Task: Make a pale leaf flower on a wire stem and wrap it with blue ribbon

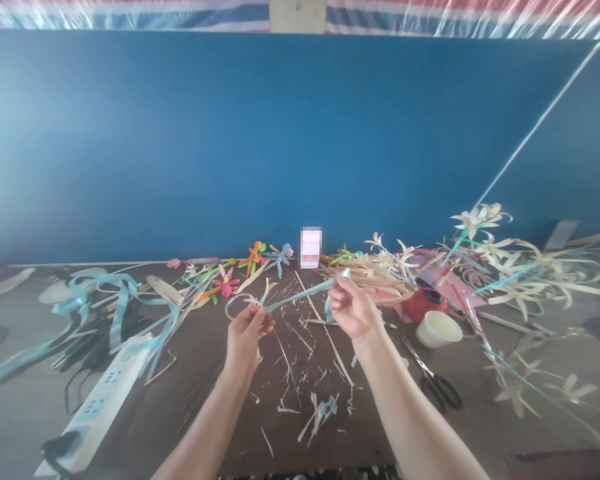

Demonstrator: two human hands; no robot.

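My left hand (247, 330) is pinched closed on a small flower of pale strips (264, 293). Its narrow petals stick up above my fingertips, and a thin loop curls out to the left. A light blue ribbon (303, 293) runs taut from that pinch, slanting up to the right. The ribbon's other end sits between the thumb and fingers of my right hand (354, 308), with a shiny tip showing above them. Both hands are raised over the brown table (220, 427). My fingers hide how the ribbon meets the flower.
Scissors (433, 380), a white cup (439, 330) and a red round object (423, 303) lie right. Finished strip flowers (510, 267) crowd the far right. A power strip (100, 400) and loose blue ribbon (120, 300) lie left. Scraps (323, 410) litter the middle; a blue wall (300, 133) stands behind.
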